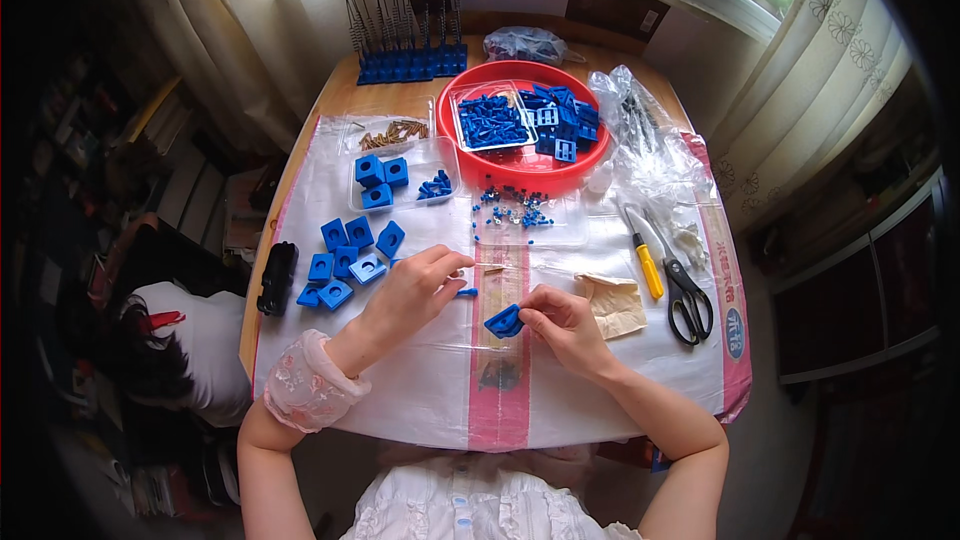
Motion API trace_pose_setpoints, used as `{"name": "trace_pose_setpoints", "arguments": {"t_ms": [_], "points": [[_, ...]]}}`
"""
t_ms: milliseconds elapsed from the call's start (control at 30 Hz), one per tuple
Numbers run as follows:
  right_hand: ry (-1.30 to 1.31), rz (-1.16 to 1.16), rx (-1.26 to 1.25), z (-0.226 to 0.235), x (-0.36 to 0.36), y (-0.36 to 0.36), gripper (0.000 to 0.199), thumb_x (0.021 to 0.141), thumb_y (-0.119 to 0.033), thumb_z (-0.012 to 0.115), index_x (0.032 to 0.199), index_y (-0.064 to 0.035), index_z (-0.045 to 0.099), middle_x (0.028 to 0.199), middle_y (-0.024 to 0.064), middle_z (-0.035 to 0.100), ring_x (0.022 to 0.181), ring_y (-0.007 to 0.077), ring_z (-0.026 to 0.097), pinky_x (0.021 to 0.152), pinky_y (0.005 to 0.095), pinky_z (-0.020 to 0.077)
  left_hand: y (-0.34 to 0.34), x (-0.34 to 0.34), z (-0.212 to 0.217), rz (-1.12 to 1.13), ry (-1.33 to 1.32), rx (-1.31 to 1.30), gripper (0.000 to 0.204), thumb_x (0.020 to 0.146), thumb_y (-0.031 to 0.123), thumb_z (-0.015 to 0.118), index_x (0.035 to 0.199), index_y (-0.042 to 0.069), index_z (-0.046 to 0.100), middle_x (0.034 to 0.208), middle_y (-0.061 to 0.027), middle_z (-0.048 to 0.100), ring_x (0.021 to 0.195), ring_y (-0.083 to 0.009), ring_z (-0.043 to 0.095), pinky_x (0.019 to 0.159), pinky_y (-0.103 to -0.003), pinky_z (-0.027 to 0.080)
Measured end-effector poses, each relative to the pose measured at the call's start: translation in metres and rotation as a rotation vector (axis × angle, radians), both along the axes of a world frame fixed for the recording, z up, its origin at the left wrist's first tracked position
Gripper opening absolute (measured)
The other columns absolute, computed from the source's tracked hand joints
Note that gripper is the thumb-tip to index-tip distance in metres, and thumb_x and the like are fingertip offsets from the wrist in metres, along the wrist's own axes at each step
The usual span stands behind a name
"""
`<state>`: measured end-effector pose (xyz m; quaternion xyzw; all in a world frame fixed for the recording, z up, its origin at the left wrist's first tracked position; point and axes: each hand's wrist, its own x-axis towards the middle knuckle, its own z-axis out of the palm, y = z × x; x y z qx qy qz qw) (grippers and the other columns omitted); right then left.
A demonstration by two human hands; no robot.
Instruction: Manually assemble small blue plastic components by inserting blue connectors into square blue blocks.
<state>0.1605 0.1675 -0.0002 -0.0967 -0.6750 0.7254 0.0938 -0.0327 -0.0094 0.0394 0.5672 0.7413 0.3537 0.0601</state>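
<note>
My right hand (pixel 565 328) pinches a small blue plastic part (pixel 503 321) with a curved edge between thumb and fingers, a little above the table's front half. To its left, my left hand (pixel 410 290) has its fingers bent and drawn together. A blue peg (pixel 467 292) shows at its thumb side; whether the hand grips it or it lies on the table, I cannot tell. A short brass pin (pixel 493 270) lies just beyond the fingertips. Beside my left hand are several blue blocks (pixel 345 262) with round recesses.
A red basin (pixel 470 168) holds blue parts. Nearer are a clear tray (pixel 448 192), brass pins (pixel 395 133) and scattered small pieces (pixel 515 208). At right lie a yellow-handled knife (pixel 648 265), scissors (pixel 688 305), a cloth (pixel 612 305) and plastic bags (pixel 640 130). A black case (pixel 278 278) is at left. Someone (pixel 190 350) is below left.
</note>
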Motion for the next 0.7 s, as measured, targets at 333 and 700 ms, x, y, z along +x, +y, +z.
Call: {"name": "trace_pose_setpoints", "arguments": {"t_ms": [333,700], "points": [[-0.002,-0.029,-0.008,0.001,0.002,0.001,0.012,0.099,-0.004,0.064,0.107,0.0040,0.067,0.096,0.0014,0.064,0.093,0.0067,0.061,0.084,0.0242,0.0498,-0.013,0.007,-0.002,0.155,0.140,-0.068,0.016,0.084,0.005,0.076,0.100,0.003,0.073,0.089,-0.0109,0.069,0.079,-0.0275,0.069,0.071,-0.037,0.055],[-0.008,-0.011,-0.006,0.004,0.000,0.000,0.011,0.099,-0.003,0.064,0.107,0.0041,0.066,0.097,0.0011,0.064,0.093,0.0065,0.061,0.083,0.0233,0.0499,0.003,0.009,-0.004,0.172,0.096,-0.214,0.011,0.086,0.013,0.074,0.089,0.003,0.075,0.087,-0.0115,0.069,0.084,-0.0301,0.069,0.076,-0.041,0.055]]}}
